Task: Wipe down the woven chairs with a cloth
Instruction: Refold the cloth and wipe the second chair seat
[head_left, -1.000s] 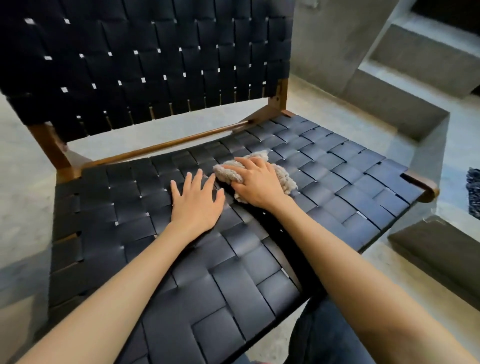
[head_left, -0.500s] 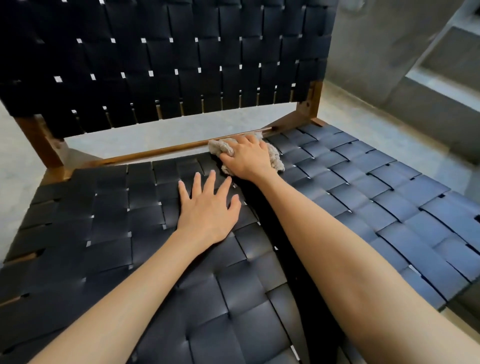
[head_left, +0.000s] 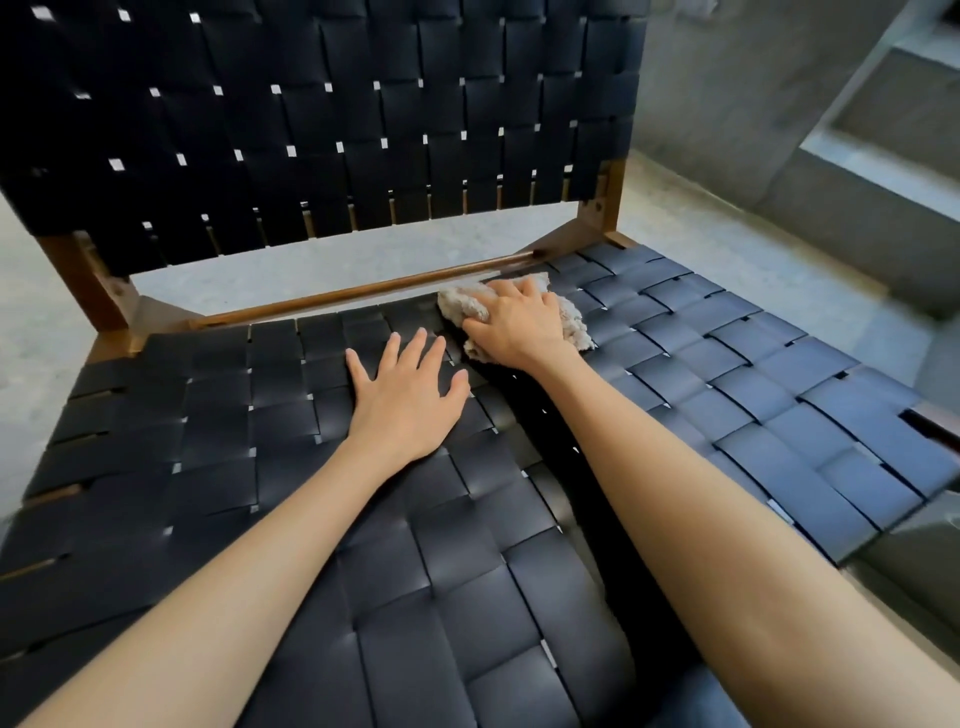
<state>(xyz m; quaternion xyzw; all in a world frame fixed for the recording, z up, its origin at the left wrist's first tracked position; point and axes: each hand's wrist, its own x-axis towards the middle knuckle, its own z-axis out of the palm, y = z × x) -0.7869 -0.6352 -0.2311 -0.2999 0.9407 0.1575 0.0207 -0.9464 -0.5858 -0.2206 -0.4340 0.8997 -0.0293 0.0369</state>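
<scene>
Wiping contact at the rear edge of the seat (head_left: 753, 384)

Obs., head view only. I see the chair (head_left: 218, 447) filling most of the frame. It has black woven straps on a brown wooden frame, with the seat in front and the backrest (head_left: 363, 130) upright at 12 o'clock.

Cloth (head_left: 574, 327): pale, fluffy, bunched. It lies on the seat straps just in front of the rear rail (head_left: 363, 297), a little above frame centre, toward 1 o'clock. I cannot tell whether it touches the rail, as that spot is blurred.

Right hand (head_left: 519, 327): palm down on top of the cloth. The fingers are curled over the bunch and the thumb is against its near side, pressing it to the weave. Cloth shows on both sides of the hand.

Left hand (head_left: 405, 400): flat on the seat, fingers straight and spread, holding nothing. It sits at 7 o'clock from the cloth, just beside it. One fingertip is near the cloth edge; contact unclear.

Surroundings: grey concrete floor (head_left: 31, 322) at 9 o'clock, also seen through the gap under the backrest. Concrete steps (head_left: 883, 171) at 2 o'clock.
</scene>
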